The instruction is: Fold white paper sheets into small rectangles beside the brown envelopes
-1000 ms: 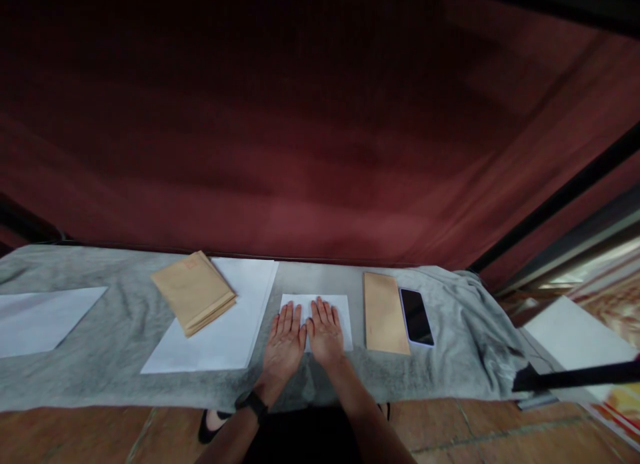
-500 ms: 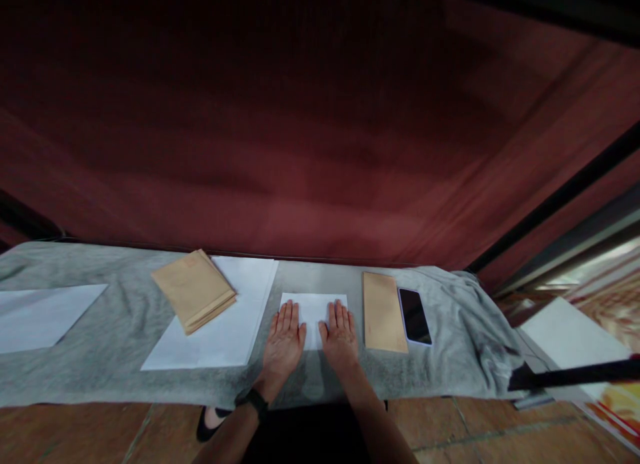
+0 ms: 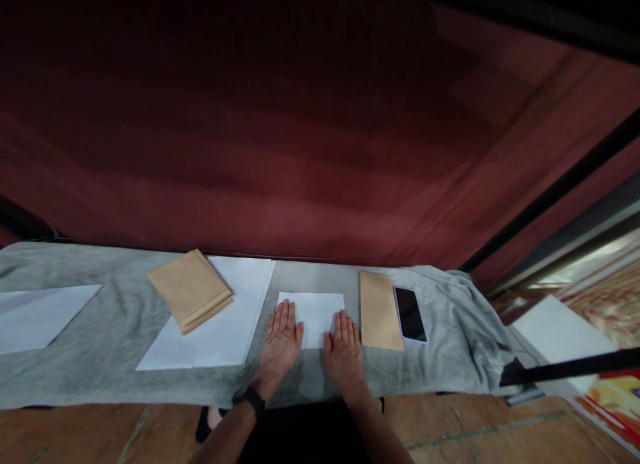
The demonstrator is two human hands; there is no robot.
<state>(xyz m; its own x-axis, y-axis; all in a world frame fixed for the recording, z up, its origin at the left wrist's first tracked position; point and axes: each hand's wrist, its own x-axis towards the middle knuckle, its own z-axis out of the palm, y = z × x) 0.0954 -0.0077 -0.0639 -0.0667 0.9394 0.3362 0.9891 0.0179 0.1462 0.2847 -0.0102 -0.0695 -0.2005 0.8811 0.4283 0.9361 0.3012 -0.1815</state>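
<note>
A small white sheet of paper (image 3: 315,317) lies on the grey cloth in front of me. My left hand (image 3: 281,339) rests flat on its left edge, fingers stretched out and thumb apart. Over the sheet's lower right edge lies my right hand (image 3: 344,352), palm down and fingers extended, holding nothing. Just right of that hand is a brown envelope (image 3: 381,312), with a dark-screened phone (image 3: 411,315) beside it. To the left, a stack of brown envelopes (image 3: 191,291) sits at a slant on large white sheets (image 3: 240,317).
Another white sheet (image 3: 45,317) lies at the far left of the cloth-covered table (image 3: 115,331). A dark red curtain (image 3: 300,184) hangs behind the table. At the right are a black bar (image 3: 565,369) and a white board (image 3: 560,331).
My right hand has slid down toward me and slightly right along the small sheet. My left hand stays at the left edge. The view has shifted slightly.
</note>
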